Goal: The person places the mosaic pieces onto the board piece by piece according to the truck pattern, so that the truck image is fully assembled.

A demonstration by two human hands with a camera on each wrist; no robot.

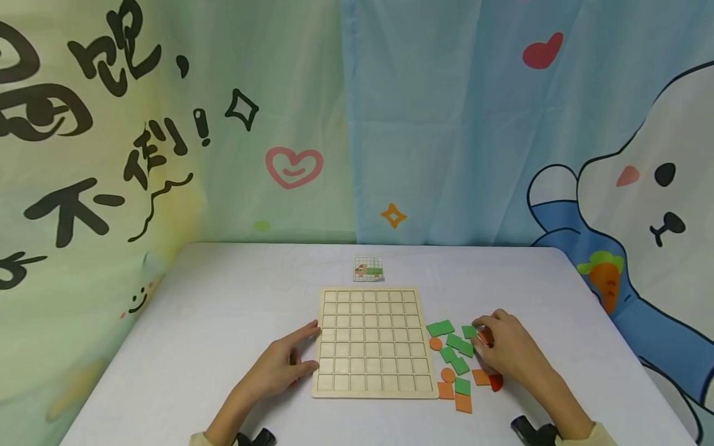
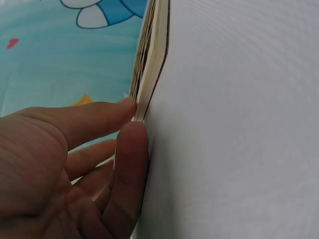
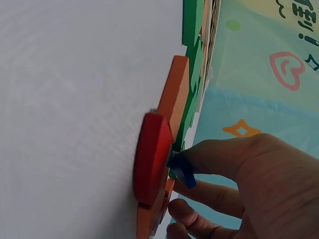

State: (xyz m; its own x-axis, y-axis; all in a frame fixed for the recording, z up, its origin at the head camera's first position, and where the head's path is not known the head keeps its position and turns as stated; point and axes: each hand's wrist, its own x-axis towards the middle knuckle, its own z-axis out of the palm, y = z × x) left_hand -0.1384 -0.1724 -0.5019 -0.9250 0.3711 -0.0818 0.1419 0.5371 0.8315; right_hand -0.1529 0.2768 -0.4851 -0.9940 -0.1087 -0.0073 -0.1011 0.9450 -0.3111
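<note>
My left hand (image 1: pixel 279 367) rests at the left edge of a wooden grid board (image 1: pixel 370 341), its thumb and forefinger apart and touching the rim. In the left wrist view the fingertips sit right against the board's thin side. Among the coloured pieces to the right of the board is my right hand (image 1: pixel 506 350), fingers bent. Its thumb and fingers pinch a small blue piece (image 3: pixel 183 170), tilted up in the right wrist view and hidden in the head view. Close by lie a red piece (image 3: pixel 152 158) and an orange piece (image 3: pixel 174 92).
Several green pieces (image 1: pixel 440 328) and orange pieces (image 1: pixel 463 403) lie scattered along the board's right side. A small picture card (image 1: pixel 368 269) lies beyond its far edge. A white cloth covers the table (image 1: pixel 245 291), and printed curtains (image 1: pixel 424 124) hang behind.
</note>
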